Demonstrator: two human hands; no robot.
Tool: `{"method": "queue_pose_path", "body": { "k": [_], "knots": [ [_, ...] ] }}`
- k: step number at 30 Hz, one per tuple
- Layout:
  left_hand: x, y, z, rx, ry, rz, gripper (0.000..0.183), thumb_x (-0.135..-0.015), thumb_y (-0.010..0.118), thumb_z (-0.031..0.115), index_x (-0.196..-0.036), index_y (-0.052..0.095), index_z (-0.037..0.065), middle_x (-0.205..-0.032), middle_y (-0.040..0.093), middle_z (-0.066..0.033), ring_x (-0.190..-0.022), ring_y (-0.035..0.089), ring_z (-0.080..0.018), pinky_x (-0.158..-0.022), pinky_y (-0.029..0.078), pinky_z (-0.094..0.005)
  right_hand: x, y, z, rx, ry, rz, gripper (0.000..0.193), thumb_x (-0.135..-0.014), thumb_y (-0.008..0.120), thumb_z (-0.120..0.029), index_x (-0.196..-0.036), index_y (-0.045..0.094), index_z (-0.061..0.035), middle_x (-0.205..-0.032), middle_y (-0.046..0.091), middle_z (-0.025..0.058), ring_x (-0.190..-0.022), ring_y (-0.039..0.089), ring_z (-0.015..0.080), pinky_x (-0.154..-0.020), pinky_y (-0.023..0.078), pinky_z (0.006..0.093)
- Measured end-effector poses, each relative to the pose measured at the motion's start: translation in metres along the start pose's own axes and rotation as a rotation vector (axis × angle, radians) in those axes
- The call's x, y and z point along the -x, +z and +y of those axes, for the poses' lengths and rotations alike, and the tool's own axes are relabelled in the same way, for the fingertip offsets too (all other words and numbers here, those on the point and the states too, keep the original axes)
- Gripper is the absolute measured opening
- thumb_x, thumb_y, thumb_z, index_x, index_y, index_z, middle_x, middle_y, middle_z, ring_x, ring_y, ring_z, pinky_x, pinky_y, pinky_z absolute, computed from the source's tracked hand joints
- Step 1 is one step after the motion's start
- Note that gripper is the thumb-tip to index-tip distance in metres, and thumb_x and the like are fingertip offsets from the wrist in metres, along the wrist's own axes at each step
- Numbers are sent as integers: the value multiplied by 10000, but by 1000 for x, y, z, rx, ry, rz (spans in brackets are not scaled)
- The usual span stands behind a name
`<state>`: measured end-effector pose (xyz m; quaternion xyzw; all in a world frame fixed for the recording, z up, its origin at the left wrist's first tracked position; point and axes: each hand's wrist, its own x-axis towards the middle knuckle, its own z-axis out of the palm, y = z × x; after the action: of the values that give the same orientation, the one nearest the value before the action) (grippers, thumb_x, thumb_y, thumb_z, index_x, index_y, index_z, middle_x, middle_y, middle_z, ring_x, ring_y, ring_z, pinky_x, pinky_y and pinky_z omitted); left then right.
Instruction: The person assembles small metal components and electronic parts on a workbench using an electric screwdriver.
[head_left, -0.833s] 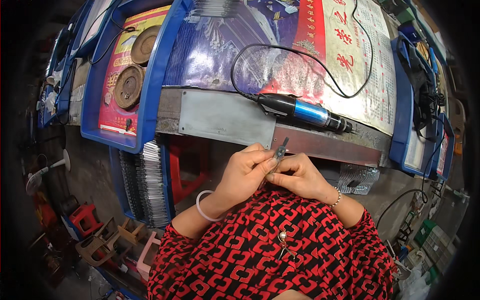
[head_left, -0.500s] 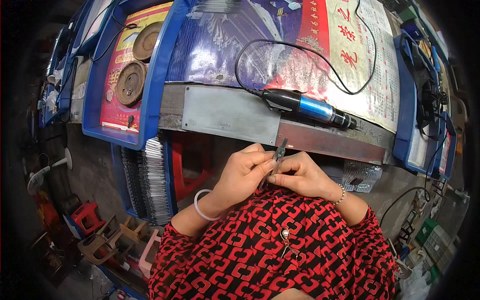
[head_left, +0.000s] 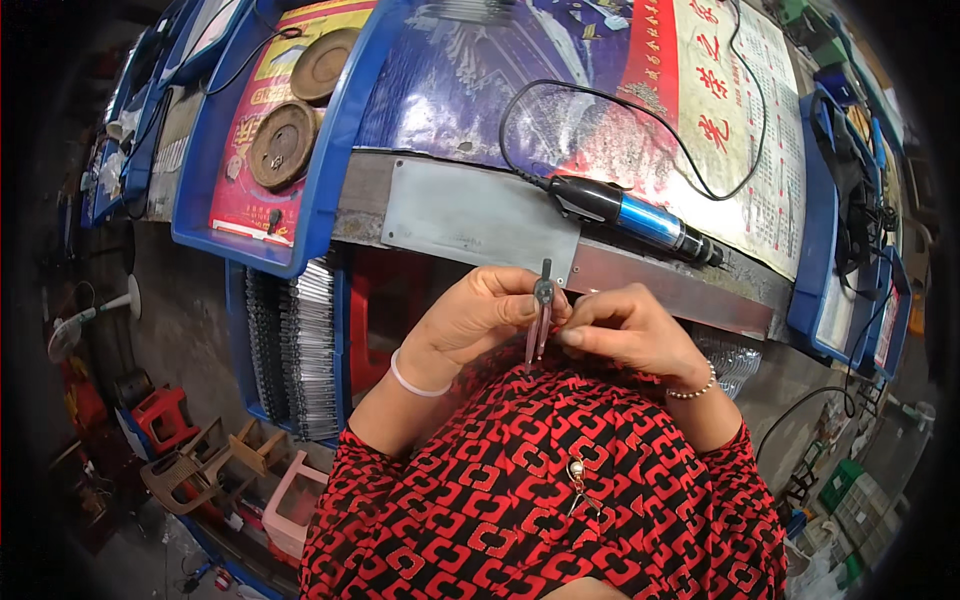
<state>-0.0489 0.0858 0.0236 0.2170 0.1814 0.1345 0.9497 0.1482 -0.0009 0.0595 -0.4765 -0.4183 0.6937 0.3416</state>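
Observation:
A drawing compass (head_left: 541, 300), dark at its head with two slim metal legs pointing down toward my body, is held upright in front of my chest. My left hand (head_left: 478, 315) pinches it near the hinge with thumb and fingers. Close to its right side, my right hand (head_left: 630, 335) has its thumb and index finger pressed together; whether they grip part of the compass or some small piece is hidden. Just beyond both hands lies a grey metal plate (head_left: 470, 210) on the bench edge.
A blue-and-black handheld rotary tool (head_left: 645, 222) lies on the bench, its black cable looping over poster sheets (head_left: 590, 130). Left stands a blue tray (head_left: 318, 215) with two round brown dishes (head_left: 284, 145). Below it, a blue bin (head_left: 243, 350) holds stacked metal parts. Another blue tray (head_left: 820, 200) is at right.
The compass has swung to a more upright position, its legs showing more plainly. My right hand has shifted slightly right of it. The view has moved a little, so the bench appears shifted right.

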Motion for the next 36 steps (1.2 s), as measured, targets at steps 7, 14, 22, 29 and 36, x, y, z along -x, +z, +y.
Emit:
{"method": "queue_pose_path", "body": {
  "k": [7, 14, 22, 29, 36],
  "knots": [
    [7, -1, 6, -52, 3, 30, 214, -805, 660, 111, -964, 632, -29, -869, 653, -97, -808, 631, -172, -763, 498, -278, -10, 3, -21, -137, -163, 197, 294, -871, 601, -129, -1105, 527, 34, -825, 565, 20, -749, 535, 64, -655, 446, 215],
    [41, 5, 16, -158, 108, 129, 289, -874, 592, 139, -1106, 564, -32, -903, 650, -81, -786, 628, -134, -726, 496, -236, -39, 26, -28, -39, -175, 225, 83, -860, 584, -73, -865, 568, 9, -721, 584, 47, -597, 564, 92, -512, 461, 201],
    [105, -25, 27, 360, 535, 160, 327, -877, 583, 149, -1159, 527, -8, -834, 623, -72, -727, 608, -136, -617, 492, -232, -86, 94, -37, -236, -203, 151, 92, -845, 584, -26, -839, 500, 11, -696, 585, 101, -597, 586, 147, -539, 520, 259],
    [193, -83, 78, -203, 903, 953, 151, -875, 574, 125, -955, 630, 10, -718, 575, -7, -615, 523, -74, -565, 439, -205, -114, 123, -51, 246, -121, -245, 332, -844, 604, -64, -1143, 491, 29, -946, 633, 99, -793, 625, 135, -716, 505, 253],
    [247, -243, 162, -301, 785, 1313, 117, -831, 635, 112, -816, 600, 2, -669, 563, -10, -548, 517, -72, -502, 455, -207, -61, 74, -67, 638, -220, 243, 159, -782, 559, 57, -939, 579, 60, -818, 626, 114, -728, 614, 144, -675, 486, 245]
  ]
}}
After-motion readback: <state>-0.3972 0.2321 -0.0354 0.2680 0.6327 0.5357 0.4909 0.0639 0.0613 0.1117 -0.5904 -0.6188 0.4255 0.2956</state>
